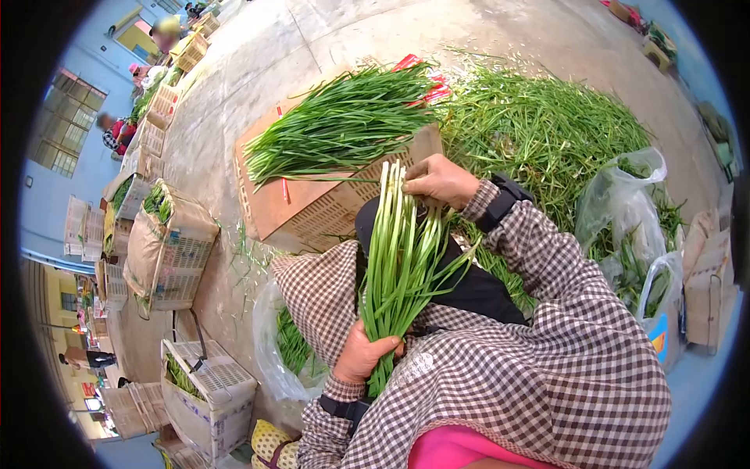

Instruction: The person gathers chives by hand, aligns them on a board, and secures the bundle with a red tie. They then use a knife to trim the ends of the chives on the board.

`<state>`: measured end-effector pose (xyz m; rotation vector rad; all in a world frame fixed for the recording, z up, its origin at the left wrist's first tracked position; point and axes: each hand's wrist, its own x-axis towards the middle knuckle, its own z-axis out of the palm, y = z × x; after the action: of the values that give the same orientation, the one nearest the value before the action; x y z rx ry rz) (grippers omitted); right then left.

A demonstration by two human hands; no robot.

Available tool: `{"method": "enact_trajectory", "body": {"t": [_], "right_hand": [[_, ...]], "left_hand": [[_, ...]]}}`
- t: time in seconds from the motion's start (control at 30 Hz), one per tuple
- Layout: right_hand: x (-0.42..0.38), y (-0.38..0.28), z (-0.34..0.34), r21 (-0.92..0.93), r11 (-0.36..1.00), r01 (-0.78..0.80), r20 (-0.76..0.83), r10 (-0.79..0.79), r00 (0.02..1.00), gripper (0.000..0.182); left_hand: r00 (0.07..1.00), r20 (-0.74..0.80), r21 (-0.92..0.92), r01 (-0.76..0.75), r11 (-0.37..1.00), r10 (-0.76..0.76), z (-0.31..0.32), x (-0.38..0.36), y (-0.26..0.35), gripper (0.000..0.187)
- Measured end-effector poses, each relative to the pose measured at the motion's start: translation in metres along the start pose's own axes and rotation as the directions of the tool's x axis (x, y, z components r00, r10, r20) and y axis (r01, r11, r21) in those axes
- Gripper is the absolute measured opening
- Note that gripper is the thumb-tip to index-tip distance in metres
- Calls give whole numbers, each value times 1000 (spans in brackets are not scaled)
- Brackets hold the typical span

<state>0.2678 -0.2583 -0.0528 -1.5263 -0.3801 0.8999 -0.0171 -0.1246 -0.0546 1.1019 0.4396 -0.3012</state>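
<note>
My left hand (366, 353) grips a bunch of long green chives (401, 262) near its leafy lower end. My right hand (439, 181) pinches the pale stalk ends at the top of the same bunch. Both arms wear checked sleeves, and a black band sits on the right wrist. Just beyond the bunch, a larger sheaf of chives (344, 125) lies on cardboard over an upturned crate (328, 215).
A loose heap of chives (547, 133) spreads over the concrete floor to the right, with clear plastic bags (625, 211) beside it. Another bag with greens (287, 352) lies at lower left. Crates and lined baskets (168, 242) stand along the left, where other people work.
</note>
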Motion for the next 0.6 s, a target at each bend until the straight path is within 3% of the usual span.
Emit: {"method": "enact_trajectory", "body": {"t": [0.03, 0.07, 0.17, 0.33, 0.4, 0.47, 0.5, 0.53, 0.57, 0.6], "right_hand": [[0, 5, 3, 142, 989, -37, -43, 43, 998, 22], [-2, 4, 1, 145, 989, -41, -41, 48, 998, 22], [-13, 6, -14, 422, 899, -116, 195, 35, 980, 12], [-40, 14, -18, 267, 963, -28, 133, -8, 991, 15], [-53, 5, -22, 115, 993, -1, 122, -13, 992, 14], [-60, -4, -38, 199, 976, 86, -106, -66, 992, 9], [-48, 15, -65, 355, 878, 321, -109, -302, 947, 10], [-53, 5, -81, 461, 763, 454, -250, -380, 891, 15], [-60, -8, -98, 547, 676, 493, -472, -237, 849, 17], [-56, 9, -143, 447, 637, 628, -535, -372, 759, 13]], "left_hand": [[1000, 4, 66, -30, 997, 30, -1, -1, -1, 32], [998, 10, 132, -57, 990, 57, -3, -2, -2, 31], [999, 4, 118, -45, 992, 45, -10, -3, -6, 33], [999, 45, 20, 25, 999, -26, -12, -3, 5, 37], [997, 69, -11, 26, 1000, -25, -13, -3, 6, 40], [998, 67, 30, 20, 999, -22, -13, -2, 5, 41], [998, 64, 68, 17, 998, -21, -13, -2, 3, 41], [998, 61, 67, 16, 998, -20, -13, -3, 1, 41], [999, 38, 126, 5, 992, -10, -14, -4, -3, 41], [1000, 17, 186, -8, 982, 5, -14, -3, -4, 42]]}}
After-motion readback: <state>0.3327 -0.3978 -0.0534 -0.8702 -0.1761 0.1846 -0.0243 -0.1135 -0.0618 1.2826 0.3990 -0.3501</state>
